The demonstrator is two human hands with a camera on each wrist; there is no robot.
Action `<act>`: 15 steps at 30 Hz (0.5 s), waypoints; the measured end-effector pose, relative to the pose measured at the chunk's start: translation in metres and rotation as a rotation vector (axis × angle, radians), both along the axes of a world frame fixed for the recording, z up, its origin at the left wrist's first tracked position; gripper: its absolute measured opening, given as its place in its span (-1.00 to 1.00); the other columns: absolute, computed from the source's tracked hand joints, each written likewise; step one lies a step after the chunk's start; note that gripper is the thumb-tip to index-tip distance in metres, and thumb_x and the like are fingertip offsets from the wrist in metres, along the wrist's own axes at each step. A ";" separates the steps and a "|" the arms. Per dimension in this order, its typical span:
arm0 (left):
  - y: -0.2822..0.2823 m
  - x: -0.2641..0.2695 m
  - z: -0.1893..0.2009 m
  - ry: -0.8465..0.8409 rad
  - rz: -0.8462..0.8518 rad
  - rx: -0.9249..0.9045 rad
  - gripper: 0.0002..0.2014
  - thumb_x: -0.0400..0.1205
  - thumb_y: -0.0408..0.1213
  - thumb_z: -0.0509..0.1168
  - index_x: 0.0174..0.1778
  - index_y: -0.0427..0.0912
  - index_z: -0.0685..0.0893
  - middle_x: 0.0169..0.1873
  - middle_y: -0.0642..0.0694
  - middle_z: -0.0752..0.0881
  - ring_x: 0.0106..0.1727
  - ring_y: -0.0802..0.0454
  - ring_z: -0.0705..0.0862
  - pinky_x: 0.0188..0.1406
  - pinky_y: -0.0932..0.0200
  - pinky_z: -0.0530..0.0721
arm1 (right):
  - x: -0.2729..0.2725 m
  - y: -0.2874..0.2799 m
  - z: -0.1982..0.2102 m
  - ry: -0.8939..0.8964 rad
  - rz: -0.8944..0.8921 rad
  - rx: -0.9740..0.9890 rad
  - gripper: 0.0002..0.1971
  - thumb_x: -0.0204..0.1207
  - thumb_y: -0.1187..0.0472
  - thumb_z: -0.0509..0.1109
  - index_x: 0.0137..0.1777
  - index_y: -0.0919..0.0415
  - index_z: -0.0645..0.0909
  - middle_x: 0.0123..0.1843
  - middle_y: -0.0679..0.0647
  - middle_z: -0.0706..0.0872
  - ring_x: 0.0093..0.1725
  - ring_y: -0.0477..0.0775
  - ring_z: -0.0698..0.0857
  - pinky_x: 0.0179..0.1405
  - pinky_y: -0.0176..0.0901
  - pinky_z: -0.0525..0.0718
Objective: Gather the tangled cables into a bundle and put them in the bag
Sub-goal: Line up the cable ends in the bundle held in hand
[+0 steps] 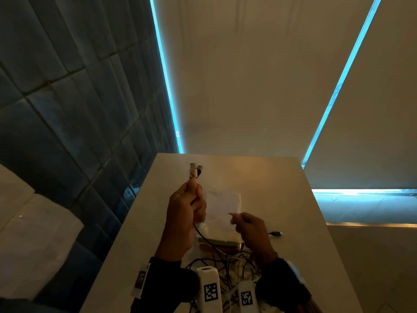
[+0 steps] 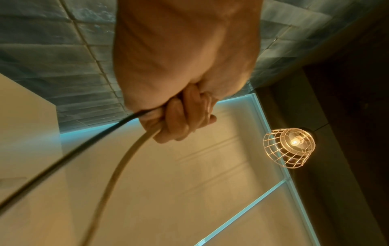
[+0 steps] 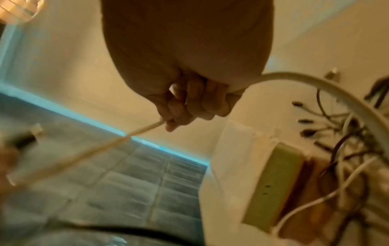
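Dark blue tiles (image 1: pixel 67 105) cover the wall on the left, and thin blue light strips (image 1: pixel 165 71) run along the pale panels behind a light table (image 1: pixel 293 199). On the table a whitish bag (image 1: pixel 223 205) is laid flat, just beyond both hands. At its near edge a flat green and brown object (image 1: pixel 216 242) is seen; what it is cannot be told. Nearer to the person, a heap of tangled cables (image 1: pixel 230 265), dark and white ones, is spread on the table, partly hidden by the two wrist devices.

The left hand (image 1: pixel 186 213) is raised above the table and closed around two cables. Their USB plugs (image 1: pixel 195 170), one white and one black, stick up above the thumb. In the left wrist view a black cable (image 2: pixel 69 156) and a white cable (image 2: pixel 118 168) are seen to leave the curled fingers (image 2: pixel 181 119) downward.

The right hand (image 1: pixel 250 231) is held lower, beside the bag, with its fingers curled around a white cable (image 3: pixel 328 86). In the right wrist view this cable passes through the fist and stretches toward the left hand. A single dark plug (image 1: pixel 274 233) lies on the table just to the right of the right hand. A caged lamp (image 2: pixel 289 147) is lit overhead.
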State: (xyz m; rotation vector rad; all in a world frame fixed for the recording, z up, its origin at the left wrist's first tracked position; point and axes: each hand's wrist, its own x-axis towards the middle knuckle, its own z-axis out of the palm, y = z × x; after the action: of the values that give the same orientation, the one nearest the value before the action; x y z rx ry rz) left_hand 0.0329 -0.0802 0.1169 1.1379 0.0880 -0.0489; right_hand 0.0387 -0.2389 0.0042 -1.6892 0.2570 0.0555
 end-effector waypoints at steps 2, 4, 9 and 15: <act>-0.002 -0.001 -0.004 0.055 -0.025 0.061 -0.64 0.76 -0.16 0.00 -0.34 -0.20 0.41 -0.68 -0.01 0.28 -0.70 0.16 0.14 -0.65 0.29 0.03 | 0.001 -0.004 0.021 0.039 -0.063 0.182 -0.76 0.60 0.18 0.35 -0.26 0.27 0.68 -0.50 -0.01 0.44 -0.54 -0.05 0.25 -0.56 -0.23 0.16; -0.004 -0.002 -0.007 0.103 -0.031 0.127 -0.64 0.77 -0.15 0.00 -0.32 -0.20 0.42 -0.66 -0.08 0.45 -0.70 0.11 0.25 -0.70 0.31 0.11 | 0.000 -0.006 0.046 -0.002 -0.028 0.346 -0.81 0.59 0.24 0.33 -0.23 0.29 0.65 -0.48 0.04 0.36 -0.53 -0.05 0.16 -0.54 -0.20 0.08; -0.006 -0.001 -0.005 0.190 -0.130 0.198 -0.62 0.79 -0.15 -0.06 -0.31 -0.22 0.39 -0.32 -0.30 0.81 -0.43 -0.15 0.77 -0.66 0.26 0.48 | -0.007 0.002 0.085 -0.210 0.089 0.391 -0.87 0.55 0.37 0.33 -0.19 0.42 0.61 -0.50 0.08 0.41 -0.56 -0.05 0.23 -0.59 -0.20 0.15; -0.006 -0.001 0.001 0.162 -0.046 0.018 -0.61 0.78 -0.19 0.00 -0.33 -0.26 0.44 -0.33 -0.28 0.76 -0.26 -0.15 0.79 -0.23 -0.01 0.80 | -0.017 0.010 0.101 -0.372 0.274 0.287 -0.87 0.54 0.45 0.37 -0.19 0.53 0.63 -0.49 -0.04 0.61 -0.54 -0.15 0.46 -0.50 -0.39 0.43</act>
State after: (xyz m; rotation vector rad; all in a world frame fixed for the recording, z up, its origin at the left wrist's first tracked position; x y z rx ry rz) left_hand 0.0320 -0.0866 0.1178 1.1529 0.2066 -0.1821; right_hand 0.0212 -0.2285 0.1048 -1.4062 -0.2522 -0.0183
